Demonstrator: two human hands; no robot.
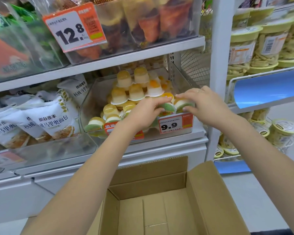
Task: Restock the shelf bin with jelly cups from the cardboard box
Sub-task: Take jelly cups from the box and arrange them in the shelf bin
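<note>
A clear shelf bin (182, 77) on the middle shelf holds a pile of yellow-and-white jelly cups (136, 91) with green lids. My left hand (143, 114) grips a green-lidded jelly cup (168, 107) at the bin's front rim. My right hand (204, 106) grips another jelly cup (183, 103) just beside it. Below, the open cardboard box (202, 192) shows only its bare brown bottom.
A 9.9 price tag (173, 125) hangs on the bin's front. Bread bags (53, 122) fill the bin to the left. A white upright post (219, 73) stands to the right, with jars of snack sticks (241, 53) beyond it. A bin with a 12.8 tag (73, 29) sits above.
</note>
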